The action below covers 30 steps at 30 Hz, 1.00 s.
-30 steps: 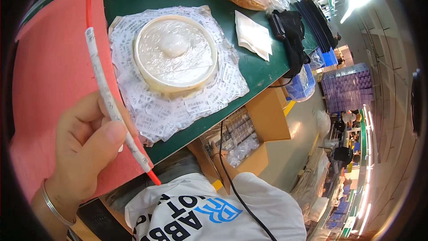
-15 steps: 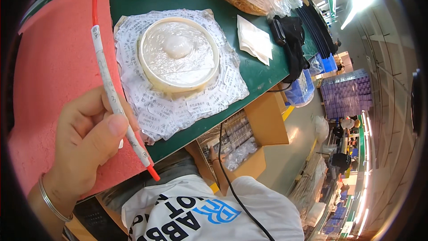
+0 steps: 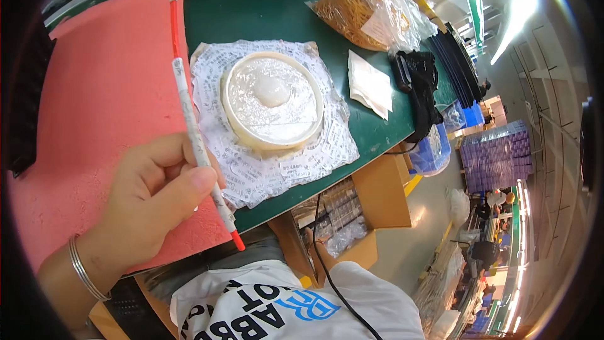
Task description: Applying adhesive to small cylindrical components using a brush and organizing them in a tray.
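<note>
My left hand (image 3: pixel 157 189) pinches a long, slim red stick (image 3: pixel 189 107) wrapped in white marked paper, with its bare red end pointing down toward me. The stick's top runs out of view. Under the hand lies a pink foam mat (image 3: pixel 107 101). My right hand (image 3: pixel 319 240) reaches down into an open cardboard box (image 3: pixel 380 195) at the table's edge, over clear-wrapped packs (image 3: pixel 336 208). Its fingers are too small and hidden to make out. A round cream dish (image 3: pixel 229 113) holding a shiny clear layer with a domed middle sits on label-covered sheeting (image 3: pixel 336 151).
On the green table (image 3: pixel 270 19) are a bag of tan rubber bands (image 3: pixel 358 9), a folded white paper (image 3: pixel 369 85) and a black strap-like item (image 3: pixel 418 88). A black cable (image 3: pixel 330 271) crosses before my shirt. Blue bins (image 3: pixel 431 151) stand beyond the edge.
The view has shifted, so the table items appear lower and further right. My left hand still grips the stick. My right hand stays at the box.
</note>
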Each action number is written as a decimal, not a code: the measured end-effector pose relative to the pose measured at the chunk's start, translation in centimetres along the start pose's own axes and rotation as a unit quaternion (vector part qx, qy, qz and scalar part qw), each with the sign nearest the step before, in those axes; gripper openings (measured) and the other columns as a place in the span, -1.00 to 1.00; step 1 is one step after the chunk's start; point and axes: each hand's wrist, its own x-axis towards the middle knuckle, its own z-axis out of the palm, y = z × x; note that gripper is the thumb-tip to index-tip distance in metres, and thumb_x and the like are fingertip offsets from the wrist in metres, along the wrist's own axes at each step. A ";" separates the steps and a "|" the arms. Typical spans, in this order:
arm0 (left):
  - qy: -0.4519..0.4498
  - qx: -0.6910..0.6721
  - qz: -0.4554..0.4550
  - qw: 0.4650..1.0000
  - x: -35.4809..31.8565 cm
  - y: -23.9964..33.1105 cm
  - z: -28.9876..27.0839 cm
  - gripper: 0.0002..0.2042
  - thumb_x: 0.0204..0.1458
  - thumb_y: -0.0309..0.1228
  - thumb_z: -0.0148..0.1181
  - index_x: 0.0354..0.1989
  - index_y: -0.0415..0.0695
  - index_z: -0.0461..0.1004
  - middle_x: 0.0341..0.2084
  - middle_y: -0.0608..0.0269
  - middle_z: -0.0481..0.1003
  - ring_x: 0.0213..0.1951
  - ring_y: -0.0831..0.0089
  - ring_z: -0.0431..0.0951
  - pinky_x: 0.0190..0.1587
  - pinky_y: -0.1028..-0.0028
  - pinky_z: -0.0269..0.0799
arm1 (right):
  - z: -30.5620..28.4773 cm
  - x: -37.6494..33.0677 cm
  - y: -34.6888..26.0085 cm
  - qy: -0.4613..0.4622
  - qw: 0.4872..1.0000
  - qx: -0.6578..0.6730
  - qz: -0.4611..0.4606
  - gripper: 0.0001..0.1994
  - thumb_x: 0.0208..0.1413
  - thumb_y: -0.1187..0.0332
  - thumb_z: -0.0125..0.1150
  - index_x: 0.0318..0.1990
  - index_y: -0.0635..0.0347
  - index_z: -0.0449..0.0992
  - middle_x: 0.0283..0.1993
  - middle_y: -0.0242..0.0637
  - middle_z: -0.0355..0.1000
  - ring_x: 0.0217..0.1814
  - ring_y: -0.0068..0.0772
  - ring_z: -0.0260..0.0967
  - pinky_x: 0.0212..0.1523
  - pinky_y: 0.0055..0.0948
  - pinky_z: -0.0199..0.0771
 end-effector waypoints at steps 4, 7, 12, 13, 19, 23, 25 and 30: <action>-0.019 -0.031 0.021 0.999 0.3 0.2 -0.1 -0.87 0.04 -0.43 -0.02 -0.41 -0.25 0.37 -0.48 0.36 0.39 -0.44 0.75 0.31 -0.35 0.70 0.24 | -2.8 -1.5 3.2 -0.061 0.940 0.117 -0.315 0.23 -0.46 0.10 0.41 0.25 -0.25 -0.55 0.32 -0.04 -0.48 0.26 0.09 -0.15 0.05 -0.04 0.19; -0.034 -0.005 0.001 0.999 -0.1 0.5 -0.4 -0.88 0.04 -0.45 -0.02 -0.39 -0.26 0.37 -0.45 0.36 0.39 -0.38 0.72 0.33 -0.30 0.68 0.26 | -3.2 -2.9 3.0 -0.021 0.914 0.128 -0.384 0.12 -0.42 0.17 0.36 0.26 -0.24 -0.41 0.22 0.00 -0.10 0.10 0.02 0.11 -0.10 -0.04 0.29; -0.050 -0.006 0.014 0.999 0.3 0.1 -0.5 -0.87 0.04 -0.44 0.00 -0.47 -0.23 0.33 -0.53 0.43 0.34 -0.43 0.77 0.29 -0.36 0.70 0.24 | -2.0 3.9 -1.3 -0.061 0.967 0.077 -0.235 0.06 -0.42 0.19 0.35 0.25 -0.22 -0.32 0.06 -0.03 0.05 -0.05 -0.03 0.18 -0.22 -0.05 0.28; -0.049 -0.006 0.016 0.999 0.4 0.1 -0.5 -0.87 0.04 -0.44 0.00 -0.47 -0.23 0.33 -0.53 0.43 0.34 -0.43 0.77 0.29 -0.36 0.70 0.24 | -1.7 5.3 -1.3 -0.070 0.974 0.066 -0.203 0.05 -0.42 0.19 0.35 0.24 -0.22 -0.30 0.03 -0.04 0.07 -0.08 -0.04 0.20 -0.24 -0.06 0.28; -0.066 0.001 0.032 0.997 0.5 0.9 0.4 -0.82 0.03 -0.43 0.03 -0.56 -0.18 0.25 -0.63 0.53 0.21 -0.54 0.83 0.13 -0.51 0.73 0.07 | -4.1 13.8 2.9 -0.093 0.995 0.023 -0.003 -0.02 -0.41 0.21 0.34 0.22 -0.19 -0.19 -0.15 -0.07 0.25 -0.26 -0.10 0.28 -0.38 -0.07 0.28; -0.045 0.015 0.024 0.999 0.3 -0.5 -0.6 -0.83 0.03 -0.43 0.03 -0.56 -0.18 0.26 -0.62 0.54 0.22 -0.54 0.84 0.13 -0.52 0.73 0.08 | -5.7 1.1 -3.3 -0.252 0.954 -0.141 0.078 -0.10 -0.45 0.19 0.35 0.13 -0.12 -0.08 -0.47 -0.20 0.23 -0.54 -0.22 0.20 -0.58 -0.16 0.15; -0.060 0.004 0.029 0.998 0.2 0.0 -0.6 -0.83 0.03 -0.43 0.03 -0.56 -0.18 0.26 -0.62 0.54 0.22 -0.54 0.84 0.13 -0.52 0.73 0.08 | -8.4 -9.0 -4.5 -0.068 0.997 -0.006 -0.030 -0.10 -0.53 0.12 0.33 0.10 0.21 0.06 -0.03 -0.04 0.22 -0.07 -0.17 0.21 -0.14 -0.24 0.29; -0.074 -0.006 0.032 0.997 0.0 0.7 0.2 -0.83 0.03 -0.45 0.02 -0.56 -0.19 0.26 -0.62 0.53 0.23 -0.53 0.83 0.17 -0.51 0.73 0.11 | -13.1 1.8 -1.6 0.038 0.989 0.038 -0.138 -0.26 -0.50 0.13 0.36 -0.04 0.25 0.27 -0.12 -0.13 0.27 -0.18 -0.26 0.27 -0.25 -0.31 0.36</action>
